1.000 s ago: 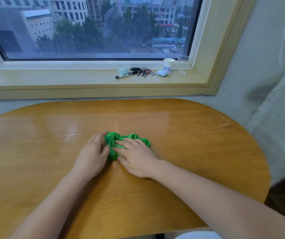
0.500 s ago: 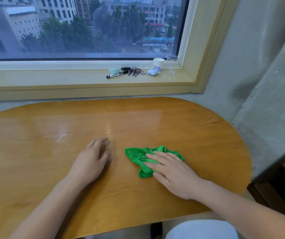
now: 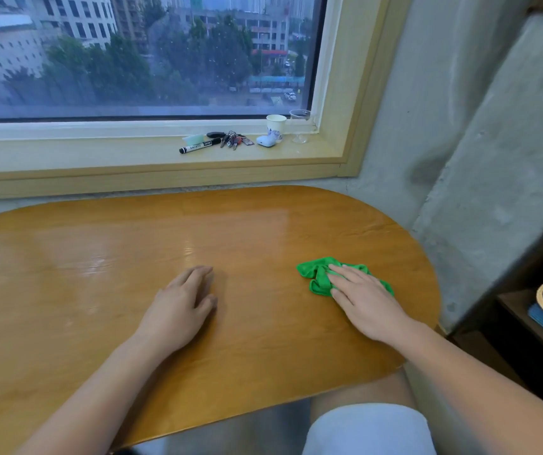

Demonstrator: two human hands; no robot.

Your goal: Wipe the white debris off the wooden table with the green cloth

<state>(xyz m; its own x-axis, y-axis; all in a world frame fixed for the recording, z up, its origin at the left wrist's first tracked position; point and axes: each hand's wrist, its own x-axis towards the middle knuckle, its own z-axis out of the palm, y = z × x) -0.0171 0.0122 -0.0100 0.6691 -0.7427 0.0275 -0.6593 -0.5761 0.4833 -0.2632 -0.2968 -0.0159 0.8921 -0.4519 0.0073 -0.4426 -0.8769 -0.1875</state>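
The crumpled green cloth point(image 3: 316, 277) lies on the glossy wooden table point(image 3: 99, 257), toward its rounded right end. My right hand point(image 3: 365, 300) presses flat on the cloth, fingers spread and covering its near right part. Near the table's middle my left hand point(image 3: 181, 307) rests palm down on bare wood, holding nothing, fingers slightly apart. No white debris shows on the tabletop.
A windowsill behind the table carries a black marker point(image 3: 199, 146), a bunch of keys point(image 3: 234, 140), a white earbud case point(image 3: 266, 140), a paper cup point(image 3: 275, 126) and a clear glass point(image 3: 300, 126). A concrete wall and a dark shelf point(image 3: 542, 310) with a blue item stand right.
My right hand has slid the cloth from under both hands at the table's middle out toward the right end. My left hand came off the cloth and stays flat on the wood.
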